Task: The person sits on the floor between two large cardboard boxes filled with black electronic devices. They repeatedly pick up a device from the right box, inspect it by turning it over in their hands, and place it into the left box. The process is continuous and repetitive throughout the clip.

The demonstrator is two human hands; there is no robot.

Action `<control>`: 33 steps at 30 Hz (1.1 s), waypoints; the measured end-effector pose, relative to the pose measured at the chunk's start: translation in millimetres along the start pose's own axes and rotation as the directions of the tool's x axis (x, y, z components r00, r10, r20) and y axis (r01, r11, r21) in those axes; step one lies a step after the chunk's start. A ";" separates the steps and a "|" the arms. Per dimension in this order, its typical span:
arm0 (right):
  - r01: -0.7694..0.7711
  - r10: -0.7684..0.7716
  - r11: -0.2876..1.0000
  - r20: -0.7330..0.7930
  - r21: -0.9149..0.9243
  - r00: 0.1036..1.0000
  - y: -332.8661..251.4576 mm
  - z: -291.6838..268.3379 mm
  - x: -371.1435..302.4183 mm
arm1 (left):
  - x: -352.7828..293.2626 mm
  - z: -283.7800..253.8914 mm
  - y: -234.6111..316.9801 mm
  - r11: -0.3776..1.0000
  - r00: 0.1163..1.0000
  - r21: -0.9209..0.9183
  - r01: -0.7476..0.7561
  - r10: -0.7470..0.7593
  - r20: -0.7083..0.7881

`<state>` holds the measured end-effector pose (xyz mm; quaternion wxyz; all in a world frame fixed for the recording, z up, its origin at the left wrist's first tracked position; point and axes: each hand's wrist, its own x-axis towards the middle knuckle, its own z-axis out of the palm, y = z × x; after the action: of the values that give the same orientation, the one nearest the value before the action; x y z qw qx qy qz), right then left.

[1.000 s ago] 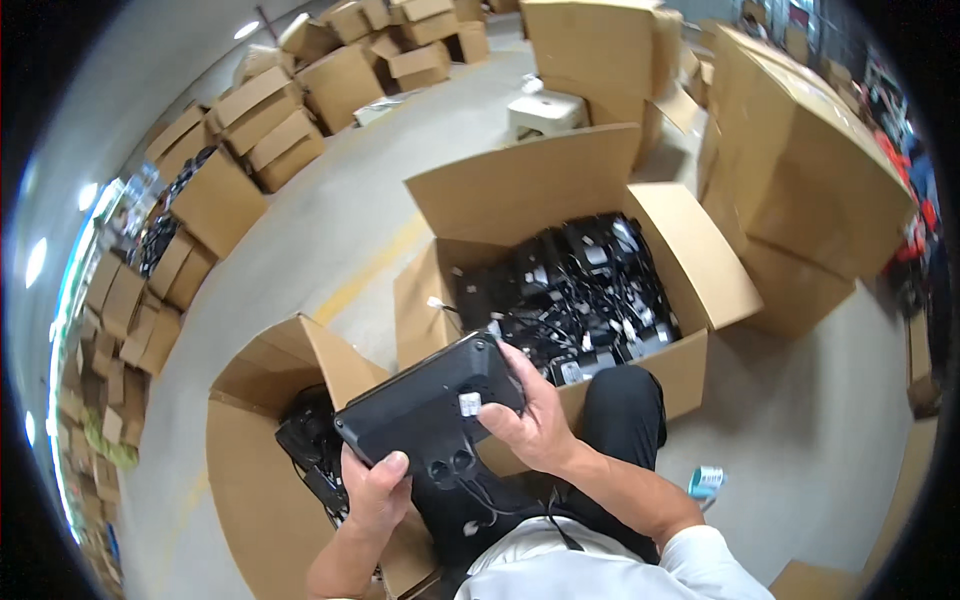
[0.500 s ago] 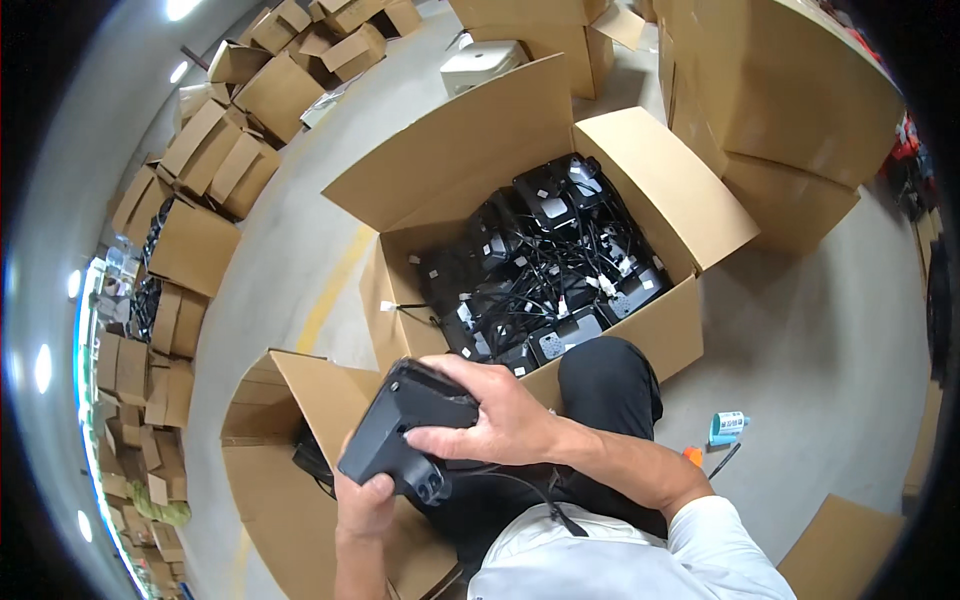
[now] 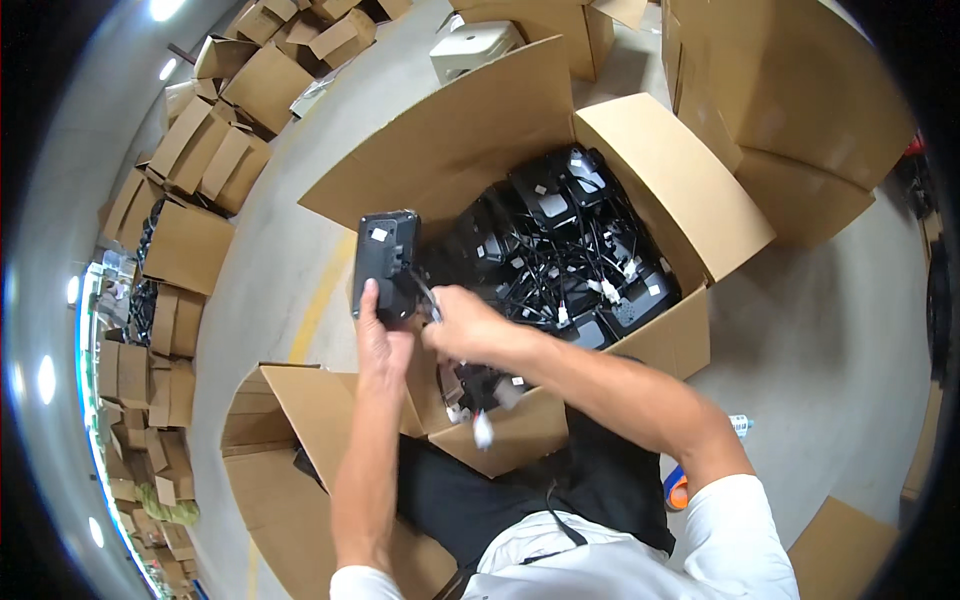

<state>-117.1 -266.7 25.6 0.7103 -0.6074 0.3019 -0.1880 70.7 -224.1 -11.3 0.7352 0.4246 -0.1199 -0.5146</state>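
Above the near left corner of the open carton (image 3: 450, 125), my left hand (image 3: 383, 345) holds a black box-shaped electronic device (image 3: 378, 252) with a small white label. Its thumb lies along the device's lower face. My right hand (image 3: 462, 325) is just to the right, fingers closed on the device's dark cable (image 3: 428, 296). A blurred white connector (image 3: 483, 430) hangs below that hand. The carton holds several similar black devices (image 3: 543, 200) under a tangle of black cables with white plugs.
A second open carton (image 3: 250, 490) stands by my left leg. A blue and orange roll (image 3: 676, 490) lies on the floor to the right. Large cartons (image 3: 790, 110) rise at the far right, a white stool (image 3: 475, 45) stands behind, and piled boxes (image 3: 190, 245) line the left.
The device has moved up and away from my lap and turned so its labelled face shows. My right hand has left its body and closed on the cable.
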 end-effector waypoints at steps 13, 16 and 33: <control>-0.113 -0.416 0.080 -0.136 -0.990 0.899 164.1 -74.9 154.2 | 86.6 -26.5 -95.1 0.995 0.947 -0.103 -0.018 -0.016 -0.320; -0.168 -0.390 0.051 -0.175 -0.984 0.904 153.3 -80.7 144.2 | 99.8 -27.5 -113.6 0.983 0.950 -0.185 -0.016 -0.043 -0.310; 0.008 -0.422 0.141 -0.053 -0.990 0.905 127.3 -131.5 130.9 | 132.7 -27.4 -180.9 0.930 0.931 -0.283 0.235 -0.299 -0.208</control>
<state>-118.4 -423.8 -135.4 0.0594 -0.9155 0.3696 -0.1477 27.6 -344.2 -197.9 0.7150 0.4005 0.0989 -0.5644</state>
